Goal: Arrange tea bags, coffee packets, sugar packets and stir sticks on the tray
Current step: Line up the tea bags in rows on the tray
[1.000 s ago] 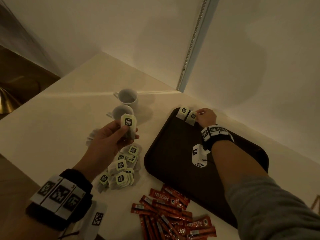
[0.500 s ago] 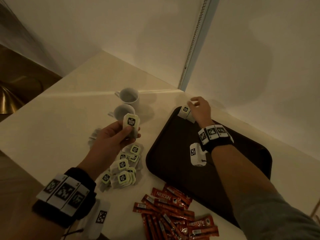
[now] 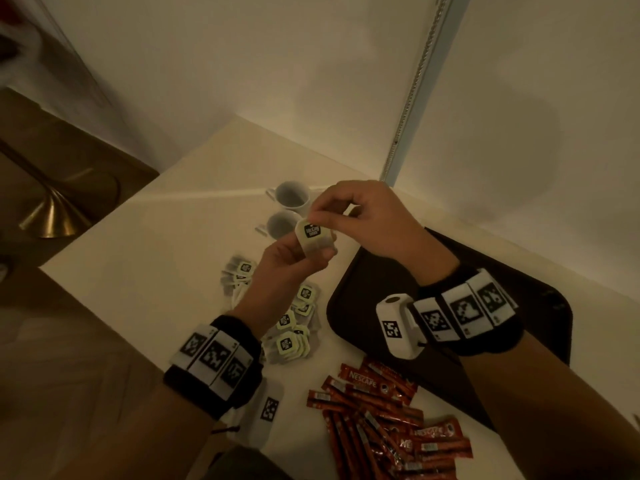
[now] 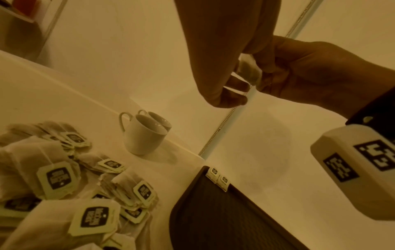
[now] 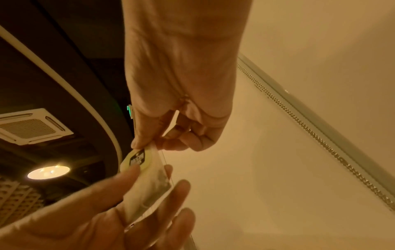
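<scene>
My left hand [image 3: 304, 252] holds a tea bag [image 3: 313, 239] with a pale green tag up above the table, between the cups and the tray. My right hand [image 3: 320, 216] pinches the top edge of that same tea bag [image 5: 147, 182] with thumb and forefinger. Two tea bags [image 4: 218, 177] lie side by side in the far corner of the dark tray [image 3: 363, 296]; in the head view my right hand hides them. A loose pile of tea bags [image 3: 294, 323] lies on the table left of the tray. Red coffee packets [image 3: 381, 410] are heaped near the front edge.
Two white cups [image 3: 292, 195] [image 3: 282, 225] stand behind the tea bag pile. Walls meet in a corner behind the table, with a metal strip [image 3: 408, 109] running up it. A brass lamp base [image 3: 52, 209] stands on the floor at the left.
My right hand has left the two tea bags in the tray's far corner, swung left to my left hand and pinched the held tea bag. My left hand has shifted slightly right.
</scene>
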A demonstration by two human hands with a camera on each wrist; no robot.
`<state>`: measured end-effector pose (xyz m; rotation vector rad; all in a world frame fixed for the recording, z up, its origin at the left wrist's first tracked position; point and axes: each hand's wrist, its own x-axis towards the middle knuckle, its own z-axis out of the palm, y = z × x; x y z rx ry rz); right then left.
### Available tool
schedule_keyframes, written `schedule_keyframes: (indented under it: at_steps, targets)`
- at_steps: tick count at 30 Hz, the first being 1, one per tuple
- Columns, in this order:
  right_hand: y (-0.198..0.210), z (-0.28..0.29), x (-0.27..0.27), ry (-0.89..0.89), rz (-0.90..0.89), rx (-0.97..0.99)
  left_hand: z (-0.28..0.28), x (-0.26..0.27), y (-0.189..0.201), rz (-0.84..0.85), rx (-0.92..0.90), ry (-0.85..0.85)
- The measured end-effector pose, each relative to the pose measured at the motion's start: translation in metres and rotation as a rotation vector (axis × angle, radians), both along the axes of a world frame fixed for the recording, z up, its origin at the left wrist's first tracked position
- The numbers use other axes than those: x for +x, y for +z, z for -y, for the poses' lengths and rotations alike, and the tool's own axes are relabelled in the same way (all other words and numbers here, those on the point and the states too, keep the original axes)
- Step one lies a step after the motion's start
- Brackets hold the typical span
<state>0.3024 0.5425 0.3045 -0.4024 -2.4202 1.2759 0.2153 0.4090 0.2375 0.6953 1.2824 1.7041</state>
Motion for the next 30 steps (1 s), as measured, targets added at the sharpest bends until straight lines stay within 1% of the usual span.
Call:
schedule_keyframes:
  at_steps: [4,7,10,13,16,18,22,25,30]
  targets:
    - [0.008,0.008,0.009,-0.047,-0.060,0.048,0.003,0.003,0.005,-0.065,0.015,-0.012]
    - [0.013,0.014,0.012,-0.053,-0.064,0.116,0.004,0.004,0.009,-0.080,0.068,-0.031]
    - [0.018,0.020,0.014,-0.030,-0.045,0.193,0.003,0.006,0.012,-0.077,0.079,0.007]
    - [0.020,0.022,0.015,-0.033,-0.043,0.217,0.003,0.007,0.011,-0.082,0.082,0.029]
    - [0.018,0.024,0.016,-0.066,-0.055,0.184,0.005,0.006,0.011,-0.110,0.090,-0.006]
    - [0.018,0.025,0.016,-0.085,-0.069,0.153,0.005,0.006,0.013,-0.087,0.106,-0.026]
    - [0.018,0.026,0.016,-0.094,-0.082,0.114,0.006,0.009,0.017,-0.072,0.080,0.000]
    - [0.017,0.025,0.018,-0.117,-0.082,0.097,0.006,0.009,0.016,-0.058,0.104,-0.012]
    - [0.014,0.025,0.020,-0.151,-0.063,0.071,0.005,0.009,0.016,-0.113,0.052,0.012]
